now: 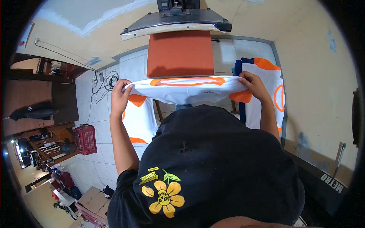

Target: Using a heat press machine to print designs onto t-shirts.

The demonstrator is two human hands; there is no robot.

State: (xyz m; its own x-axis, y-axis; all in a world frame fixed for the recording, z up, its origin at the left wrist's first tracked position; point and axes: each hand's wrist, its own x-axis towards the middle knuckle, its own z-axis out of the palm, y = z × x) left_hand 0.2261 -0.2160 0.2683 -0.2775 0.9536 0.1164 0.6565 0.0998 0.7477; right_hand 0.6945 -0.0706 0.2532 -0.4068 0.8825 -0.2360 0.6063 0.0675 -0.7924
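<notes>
A white shirt (182, 90) with orange trim is stretched between my two hands, in front of my body. My left hand (121, 94) pinches one upper corner of it between thumb and fingers. At the opposite corner, my right hand (254, 84) grips the cloth the same way. The shirt's upper edge lies close to the near edge of the orange-red pad (180, 53) of a heat press. Above that pad, the dark upper plate (178, 22) is raised. The shirt's lower part is hidden behind my torso.
White garments with orange parts (141, 121) lie at the left, below my left hand. To the right is a pile of white, orange and navy garments (254, 102) beside the wall. A black cable (110, 81) is coiled on the tiled floor, near a red plastic basket (85, 140).
</notes>
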